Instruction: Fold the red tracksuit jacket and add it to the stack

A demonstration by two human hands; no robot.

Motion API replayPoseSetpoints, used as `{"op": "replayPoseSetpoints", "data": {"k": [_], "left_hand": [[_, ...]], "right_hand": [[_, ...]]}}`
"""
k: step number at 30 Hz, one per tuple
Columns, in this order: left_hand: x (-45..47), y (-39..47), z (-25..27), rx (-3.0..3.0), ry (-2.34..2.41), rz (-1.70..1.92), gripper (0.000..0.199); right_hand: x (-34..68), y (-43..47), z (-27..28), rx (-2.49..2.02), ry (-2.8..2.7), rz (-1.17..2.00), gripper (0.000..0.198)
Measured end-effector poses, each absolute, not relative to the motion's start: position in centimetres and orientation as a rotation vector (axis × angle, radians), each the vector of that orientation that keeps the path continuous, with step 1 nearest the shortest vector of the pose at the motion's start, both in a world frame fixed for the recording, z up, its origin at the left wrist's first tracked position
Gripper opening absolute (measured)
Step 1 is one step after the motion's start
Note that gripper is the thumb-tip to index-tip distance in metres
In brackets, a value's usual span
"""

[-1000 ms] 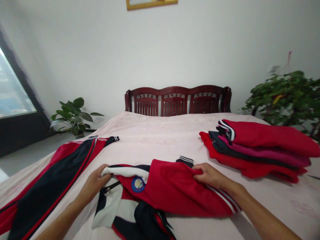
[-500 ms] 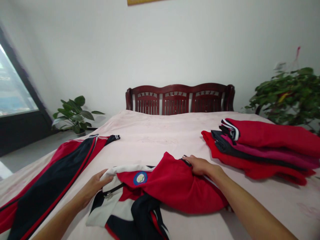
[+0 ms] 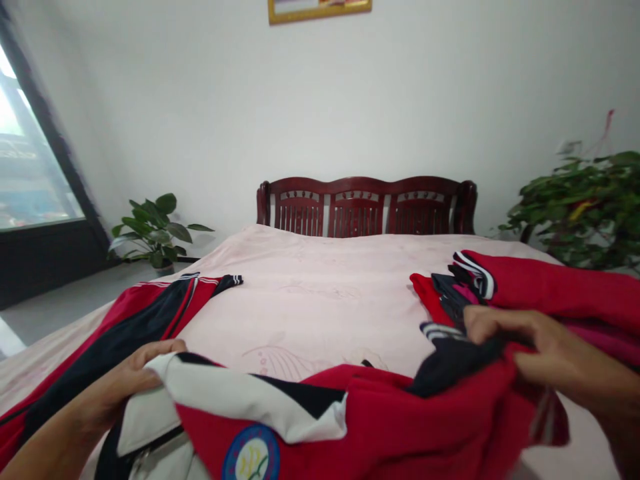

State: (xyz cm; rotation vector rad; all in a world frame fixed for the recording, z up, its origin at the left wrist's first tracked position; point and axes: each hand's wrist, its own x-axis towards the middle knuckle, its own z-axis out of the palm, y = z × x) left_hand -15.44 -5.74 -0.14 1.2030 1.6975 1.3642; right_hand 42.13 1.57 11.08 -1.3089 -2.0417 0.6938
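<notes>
A red, white and navy zip jacket (image 3: pixel 390 420) with a round blue badge (image 3: pixel 251 455) is stretched between my two hands, close to me above the bed. My left hand (image 3: pixel 143 370) is closed on its white part beside the zipper. Near the navy cuff with white stripes, my right hand (image 3: pixel 520 337) grips the jacket; its fingers are partly hidden by cloth. The jacket's lower part runs out of view at the bottom edge.
On the right of the pink bedsheet (image 3: pixel 320 267) lies a stack of folded red and dark clothes (image 3: pixel 560 283). Navy and red track clothing (image 3: pixel 125 333) is spread on the left. Beyond are a wooden headboard (image 3: pixel 367 207) and potted plants (image 3: pixel 160 230) (image 3: pixel 590 207).
Both hands have lifted the jacket nearer and spread it wider. My right hand has moved right, now at the navy cuff; my left has shifted left. The view has tilted up slightly.
</notes>
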Motion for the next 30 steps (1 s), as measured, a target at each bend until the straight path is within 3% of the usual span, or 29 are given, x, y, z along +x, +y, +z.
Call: {"op": "replayPoseSetpoints", "data": {"k": [4, 6, 8, 14, 18, 22, 30], "left_hand": [[-14.9, 0.3, 4.0, 1.098, 1.523, 1.210, 0.060], [-15.0, 2.9, 4.4, 1.055, 1.606, 1.287, 0.060], [-15.4, 4.3, 3.3, 0.995, 1.725, 1.281, 0.063], [-15.4, 3.1, -2.0, 0.944, 1.812, 0.987, 0.080], [-12.6, 2.9, -2.6, 0.902, 1.736, 1.000, 0.094], [-9.1, 4.5, -2.9, 0.919, 1.748, 1.048, 0.101], [-7.7, 3.9, -4.7, 1.021, 1.671, 1.200, 0.086]], "right_hand": [[38.6, 9.3, 14.5, -1.536, -1.550, -0.089, 0.044], [37.2, 12.1, 14.2, -1.557, -1.481, -0.234, 0.061], [36.6, 13.2, 11.9, -1.603, -1.553, -0.185, 0.069], [38.0, 9.1, -1.2, -1.606, -2.013, 0.267, 0.038], [38.9, 7.4, -7.0, -1.524, -2.180, 0.214, 0.063], [38.5, 8.1, -7.9, -1.590, -2.220, -0.051, 0.057], [40.2, 6.9, -6.3, -1.618, -2.112, -0.363, 0.035]]}}
